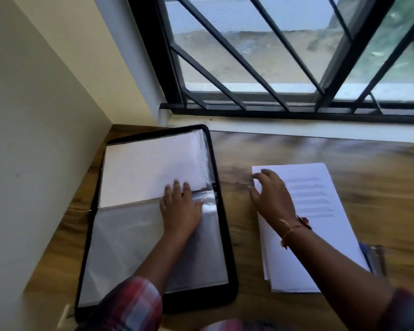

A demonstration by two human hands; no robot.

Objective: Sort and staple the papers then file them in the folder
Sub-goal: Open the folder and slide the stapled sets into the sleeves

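- Plaid-sleeved left hand (181, 206) lay flat on open black zip folder (228, 247).
- Beside it, right hand (270, 197), fingers relaxed, rested on white printed paper stack (320, 211).
- Both lay on wood-grain table (380, 187); black-barred window (285, 56) stood behind.

Shiny clear plastic sleeves (134, 247) under the left fingers (177, 187), smooth white paper stack (320, 211) under the right fingers (261, 177), wood-look table (380, 187)
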